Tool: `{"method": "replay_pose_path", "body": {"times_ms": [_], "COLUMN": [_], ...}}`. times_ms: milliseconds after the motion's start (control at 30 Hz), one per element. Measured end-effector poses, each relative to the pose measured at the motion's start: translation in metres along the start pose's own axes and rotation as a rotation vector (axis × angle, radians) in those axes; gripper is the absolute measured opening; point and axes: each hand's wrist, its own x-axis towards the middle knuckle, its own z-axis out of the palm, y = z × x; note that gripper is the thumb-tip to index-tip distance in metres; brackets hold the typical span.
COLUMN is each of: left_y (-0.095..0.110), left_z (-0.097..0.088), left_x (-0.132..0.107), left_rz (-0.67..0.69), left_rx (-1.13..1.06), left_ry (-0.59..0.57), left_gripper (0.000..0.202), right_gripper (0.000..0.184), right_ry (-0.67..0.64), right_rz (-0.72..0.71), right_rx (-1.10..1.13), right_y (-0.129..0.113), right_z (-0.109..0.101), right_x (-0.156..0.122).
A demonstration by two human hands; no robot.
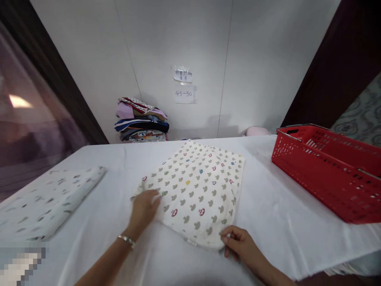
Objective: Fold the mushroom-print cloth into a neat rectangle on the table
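Both hands rest at the near edge of a printed cloth lying flat on the white bench.

A red basket stands well off to the right of the right fingers, and the printed cloth reaches away from both sets of fingers toward the wall. A pale folded cloth lies well left of the left fingers, and a stack of clothes sits far beyond them. The left hand lies flat, fingers loosely spread on the cloth's left edge; the right hand has its fingers pinched on the cloth's near corner. A bracelet circles the left wrist.
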Motion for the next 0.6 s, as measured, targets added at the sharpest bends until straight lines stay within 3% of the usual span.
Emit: {"method": "replay_pose_path", "body": {"times_ms": [133, 233, 333, 400, 500, 600], "left_y": [0.093, 0.13, 0.138, 0.137, 0.132, 0.129], "left_z": [0.019, 0.032, 0.043, 0.048, 0.053, 0.055], "left_x": [-0.046, -0.068, -0.071, -0.07, -0.07, -0.075], "left_rz": [0.463, 0.609, 0.586, 0.591, 0.614, 0.612], "left_rx": [-0.185, -0.242, -0.227, -0.217, -0.19, -0.165], "left_ry": [-0.342, -0.498, -0.525, -0.529, -0.538, -0.563], "left_gripper": [0.025, 0.035, 0.037, 0.044, 0.058, 0.065], "right_gripper": [0.042, 0.044, 0.051, 0.046, 0.031, 0.019], "right_ry": [-0.037, -0.122, -0.171, -0.088, 0.118, 0.314], "right_rz": [-0.019, 0.006, 0.029, -0.056, -0.229, -0.195], "right_rx": [-0.039, -0.033, -0.083, -0.129, -0.158, -0.15], "right_y": [0.003, 0.005, -0.007, -0.024, -0.055, -0.082], "right_z": [-0.005, -0.009, -0.023, -0.039, -0.067, -0.088], "right_x": [-0.004, -0.01, -0.011, -0.002, 0.036, 0.092]}}
